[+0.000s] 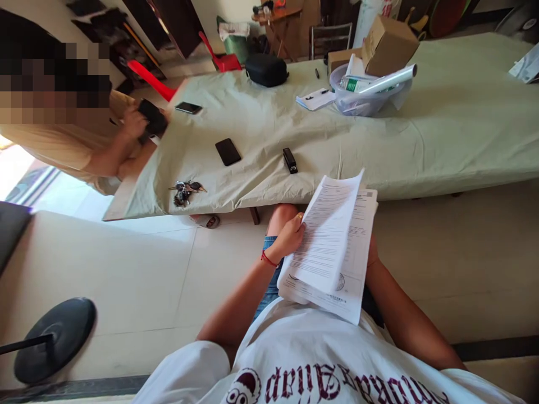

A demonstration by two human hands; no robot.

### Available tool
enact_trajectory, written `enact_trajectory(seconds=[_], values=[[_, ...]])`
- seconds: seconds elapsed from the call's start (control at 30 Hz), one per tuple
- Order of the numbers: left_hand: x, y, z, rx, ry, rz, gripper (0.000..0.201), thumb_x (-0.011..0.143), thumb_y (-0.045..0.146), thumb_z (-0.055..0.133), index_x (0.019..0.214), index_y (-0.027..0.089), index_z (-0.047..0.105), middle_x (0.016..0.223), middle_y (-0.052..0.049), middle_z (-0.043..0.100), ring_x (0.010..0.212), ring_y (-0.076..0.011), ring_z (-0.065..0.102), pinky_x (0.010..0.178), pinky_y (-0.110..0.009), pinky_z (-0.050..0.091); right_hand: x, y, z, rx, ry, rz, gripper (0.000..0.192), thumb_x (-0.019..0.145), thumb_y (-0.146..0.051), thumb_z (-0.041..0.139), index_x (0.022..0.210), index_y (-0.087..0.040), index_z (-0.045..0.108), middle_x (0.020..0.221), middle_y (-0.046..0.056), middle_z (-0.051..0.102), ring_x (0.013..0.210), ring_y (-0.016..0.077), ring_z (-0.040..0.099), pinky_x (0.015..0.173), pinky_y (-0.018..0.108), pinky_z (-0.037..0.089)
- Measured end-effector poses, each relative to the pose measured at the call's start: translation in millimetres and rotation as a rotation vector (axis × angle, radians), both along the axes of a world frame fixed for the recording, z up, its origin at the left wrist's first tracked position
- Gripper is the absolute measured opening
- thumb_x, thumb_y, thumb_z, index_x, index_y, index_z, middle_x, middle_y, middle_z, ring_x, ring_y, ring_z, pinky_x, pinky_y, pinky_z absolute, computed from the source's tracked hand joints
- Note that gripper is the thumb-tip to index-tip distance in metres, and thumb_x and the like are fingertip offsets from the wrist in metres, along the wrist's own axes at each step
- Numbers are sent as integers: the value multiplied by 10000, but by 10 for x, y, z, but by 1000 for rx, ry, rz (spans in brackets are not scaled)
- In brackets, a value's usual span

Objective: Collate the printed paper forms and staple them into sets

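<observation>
I hold a stack of printed paper sheets [332, 247] over my lap. My left hand [289, 235] grips the stack's left edge, thumb on the top sheet, which is lifted and curled upward; a red thread circles that wrist. My right hand [372, 253] is mostly hidden behind the sheets' right edge and seems to support them from beneath. The table [442, 140] with its pale green cloth stands just beyond my knees.
On the cloth lie a black phone [228, 151], a small black device [289, 160], a bunch of keys [184, 192], another phone [188, 107], a black pouch [266, 69] and a plastic bowl [362, 98] with rolled paper. Another person sits at the table's left end, hand [133, 122] on a dark object. A black round stand base [54, 336] rests on the floor.
</observation>
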State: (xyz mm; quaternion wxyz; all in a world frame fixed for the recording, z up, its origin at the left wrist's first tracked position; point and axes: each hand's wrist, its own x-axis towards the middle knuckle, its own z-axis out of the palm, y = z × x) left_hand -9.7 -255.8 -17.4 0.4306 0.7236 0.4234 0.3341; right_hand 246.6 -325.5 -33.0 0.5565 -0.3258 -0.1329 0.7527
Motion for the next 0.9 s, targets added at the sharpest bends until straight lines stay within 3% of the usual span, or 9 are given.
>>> enact_trajectory(seconds=[0.1, 0.2, 0.3, 0.37, 0.43, 0.5, 0.63, 0.77, 0.9], values=[[-122, 21, 72, -1, 36, 68, 175, 1062, 239, 587, 1108, 180, 745, 1152, -118, 762, 1162, -282, 699, 1101, -474, 577, 57, -13, -34, -10, -67, -24, 749, 748, -979, 750, 1029, -290, 835, 1060, 88, 877, 1360, 423, 736, 1144, 600, 619], [-208, -62, 148, -87, -48, 134, 280, 999, 210, 600, 1241, 193, 740, 1254, -128, 773, 1317, -319, 670, 1195, -489, 518, 79, -19, -63, -15, -248, -4, 796, 643, -1012, 807, 964, -284, 826, 1087, 94, 880, 1353, 432, 745, 1144, 610, 613], [-285, -210, 166, -380, -344, 149, 417, 933, 339, 786, 1324, 196, 756, 1259, -122, 816, 1340, -359, 695, 1184, -499, 547, 46, -33, -84, -18, -447, 21, 661, 588, -757, 1029, 985, -267, 830, 1025, 64, 882, 1156, 382, 820, 1117, 572, 624], [-361, -334, 141, -640, -523, 155, 574, 823, 437, 937, 1312, 178, 785, 1220, -139, 846, 1242, -392, 758, 1118, -528, 600, 15, -42, -91, -12, -484, 5, 640, 565, -625, 1089, 1027, -260, 840, 1003, 47, 881, 1076, 354, 831, 1112, 548, 622], [-442, -471, 100, -851, -577, 187, 662, 724, 444, 1027, 1280, 155, 812, 1174, -161, 866, 1134, -397, 807, 1087, -560, 620, -7, -39, -89, 5, -516, -28, 663, 570, -629, 1088, 1071, -269, 845, 1010, 30, 881, 1054, 338, 832, 1098, 520, 627], [-492, -606, 56, -967, -563, 220, 678, 644, 432, 1077, 1205, 133, 842, 1129, -178, 877, 1064, -400, 830, 1059, -574, 637, -14, -20, -75, 21, -543, -57, 666, 608, -680, 1059, 1098, -285, 842, 1044, 20, 881, 1066, 329, 828, 1083, 497, 632], [-437, -776, -4, -962, -527, 271, 633, 565, 464, 1106, 1047, 127, 873, 1089, -174, 886, 1054, -408, 838, 1045, -569, 651, -5, 38, -30, 43, -572, -60, 673, 694, -826, 954, 1091, -298, 822, 1100, 31, 882, 1086, 317, 824, 1066, 477, 642], [-333, -778, -29, -875, -569, 370, 642, 555, 497, 1096, 1029, 129, 872, 1081, -167, 889, 1071, -417, 838, 1056, -576, 651, 1, 23, -41, 15, -576, 59, 702, 561, -712, 1071, 1051, -278, 816, 1058, 41, 885, 1032, 311, 834, 1047, 491, 658], [-360, -759, -87, -975, -605, 368, 594, 554, 404, 1089, 1036, 142, 862, 1095, -162, 892, 1097, -410, 840, 1090, -588, 652, 1, -97, -157, -44, -591, 105, 700, 473, -665, 1106, 964, -243, 842, 925, 56, 873, 912, 322, 835, 1000, 527, 673]])
